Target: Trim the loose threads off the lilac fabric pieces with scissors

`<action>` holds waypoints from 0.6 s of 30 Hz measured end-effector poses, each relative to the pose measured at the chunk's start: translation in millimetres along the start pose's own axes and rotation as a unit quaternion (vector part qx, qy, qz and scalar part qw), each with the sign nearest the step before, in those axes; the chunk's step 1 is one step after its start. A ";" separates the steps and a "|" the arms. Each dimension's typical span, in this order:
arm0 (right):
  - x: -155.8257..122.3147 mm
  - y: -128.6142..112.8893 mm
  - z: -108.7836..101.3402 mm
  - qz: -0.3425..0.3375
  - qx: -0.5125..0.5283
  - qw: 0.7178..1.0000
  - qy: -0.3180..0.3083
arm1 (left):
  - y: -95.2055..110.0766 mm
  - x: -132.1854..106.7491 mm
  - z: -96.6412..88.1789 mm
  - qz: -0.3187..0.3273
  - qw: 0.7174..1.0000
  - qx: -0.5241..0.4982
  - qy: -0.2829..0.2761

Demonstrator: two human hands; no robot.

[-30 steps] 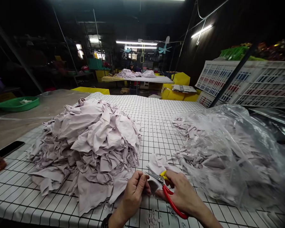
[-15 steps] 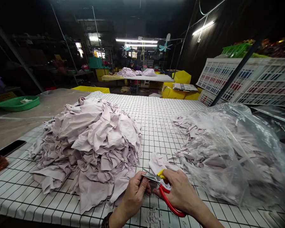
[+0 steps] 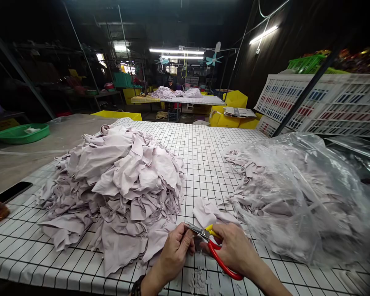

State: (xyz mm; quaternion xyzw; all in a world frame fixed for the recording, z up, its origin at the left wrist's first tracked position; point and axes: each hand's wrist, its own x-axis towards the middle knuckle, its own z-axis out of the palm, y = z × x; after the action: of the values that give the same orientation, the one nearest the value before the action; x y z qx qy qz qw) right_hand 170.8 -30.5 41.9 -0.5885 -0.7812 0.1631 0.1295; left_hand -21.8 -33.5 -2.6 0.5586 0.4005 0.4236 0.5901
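Scissors (image 3: 203, 233) with one red and one yellow handle are in my right hand (image 3: 235, 248), fingers wrapped through the handles. Their blades point left, nearly closed, with the tips at the fingertips of my left hand (image 3: 176, 250). That hand is closed in a pinch, and what lies between its fingers is hidden. Just beyond both hands, a pale pinkish fabric piece (image 3: 207, 211) lies on the table, partly behind my right hand. Small fabric scraps (image 3: 198, 281) are scattered below the hands.
On the grid-patterned tablecloth (image 3: 200, 164), a large heap of pale fabric pieces (image 3: 126, 172) stands left. A clear plastic bag (image 3: 308, 189) of similar pieces lies right. A phone (image 3: 14, 192) and green basin (image 3: 21, 133) are far left; white crates (image 3: 320, 102) stand at back right.
The scissor blades were spread apart and are now nearly closed at my left fingertips. Both hands stay in almost the same place.
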 end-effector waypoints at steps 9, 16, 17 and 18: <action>1.5 41.1 -0.8 0.094 0.209 0.973 0.033 | 46.2 25.1 -28.2 0.080 0.993 0.073 0.045; -6.1 111.8 2.0 0.217 0.266 0.936 0.083 | 190.8 161.6 -138.0 0.264 0.890 0.290 0.235; -7.6 115.0 4.6 0.216 0.255 0.938 0.090 | 203.5 179.8 -150.0 0.228 0.875 0.360 0.228; -8.9 116.7 7.1 0.213 0.247 0.940 0.100 | 211.6 194.3 -158.9 0.177 0.854 0.432 0.231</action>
State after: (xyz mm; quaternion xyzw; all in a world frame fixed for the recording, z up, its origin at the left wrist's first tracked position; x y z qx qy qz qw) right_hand 272.8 -10.2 -12.2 -0.7039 -0.5554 0.3152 0.3108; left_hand -121.0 205.1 200.0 0.7047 0.5621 0.4224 0.0950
